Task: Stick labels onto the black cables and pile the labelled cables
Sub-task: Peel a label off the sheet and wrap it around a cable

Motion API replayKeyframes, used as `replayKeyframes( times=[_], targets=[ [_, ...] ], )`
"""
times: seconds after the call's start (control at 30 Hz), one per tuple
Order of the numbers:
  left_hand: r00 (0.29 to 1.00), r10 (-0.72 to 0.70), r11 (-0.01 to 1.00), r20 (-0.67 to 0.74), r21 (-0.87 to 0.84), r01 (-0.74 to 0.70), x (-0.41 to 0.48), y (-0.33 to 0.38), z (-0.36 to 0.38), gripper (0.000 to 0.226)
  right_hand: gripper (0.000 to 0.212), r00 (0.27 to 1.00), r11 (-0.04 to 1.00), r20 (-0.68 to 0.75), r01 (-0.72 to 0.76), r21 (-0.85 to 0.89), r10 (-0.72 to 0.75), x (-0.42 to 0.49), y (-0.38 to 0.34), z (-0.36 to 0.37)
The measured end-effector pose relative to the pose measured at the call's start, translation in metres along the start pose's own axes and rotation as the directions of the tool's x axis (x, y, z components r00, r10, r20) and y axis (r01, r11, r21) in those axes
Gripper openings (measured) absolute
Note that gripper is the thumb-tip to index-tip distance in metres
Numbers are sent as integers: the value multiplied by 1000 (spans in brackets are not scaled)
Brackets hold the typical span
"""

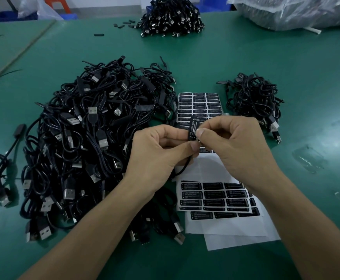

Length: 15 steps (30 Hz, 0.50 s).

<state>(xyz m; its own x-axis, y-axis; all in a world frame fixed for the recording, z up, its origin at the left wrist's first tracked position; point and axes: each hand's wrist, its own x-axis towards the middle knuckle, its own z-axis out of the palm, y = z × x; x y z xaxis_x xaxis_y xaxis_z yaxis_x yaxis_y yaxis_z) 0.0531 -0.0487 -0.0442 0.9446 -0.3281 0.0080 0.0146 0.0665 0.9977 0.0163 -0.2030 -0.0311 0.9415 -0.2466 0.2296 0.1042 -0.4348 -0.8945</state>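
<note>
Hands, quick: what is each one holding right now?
Left hand: closed, gripping a black cable.
Right hand: closed, pinching the label on that cable.

The left forearm [96, 225] and right forearm [298, 215] are reaching in from the lower edge and converging at centre. The left hand [159, 152] is curling its fingers, with thumb and forefinger pinching the black cable [182, 170]. The right hand [235, 142], fingers likewise curled, is pinching the label [193, 126] between thumb tip and forefinger. The fingertips of both hands are nearly meeting.
</note>
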Motion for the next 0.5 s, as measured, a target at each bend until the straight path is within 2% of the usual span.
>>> replayKeyframes(
  times=[0.5],
  targets=[
    [1000, -19, 1000, 21, -10, 19, -1, 5, 2, 29, 18, 1000, 1000, -17, -4, -13, 4, 0, -1, 0]
  ],
)
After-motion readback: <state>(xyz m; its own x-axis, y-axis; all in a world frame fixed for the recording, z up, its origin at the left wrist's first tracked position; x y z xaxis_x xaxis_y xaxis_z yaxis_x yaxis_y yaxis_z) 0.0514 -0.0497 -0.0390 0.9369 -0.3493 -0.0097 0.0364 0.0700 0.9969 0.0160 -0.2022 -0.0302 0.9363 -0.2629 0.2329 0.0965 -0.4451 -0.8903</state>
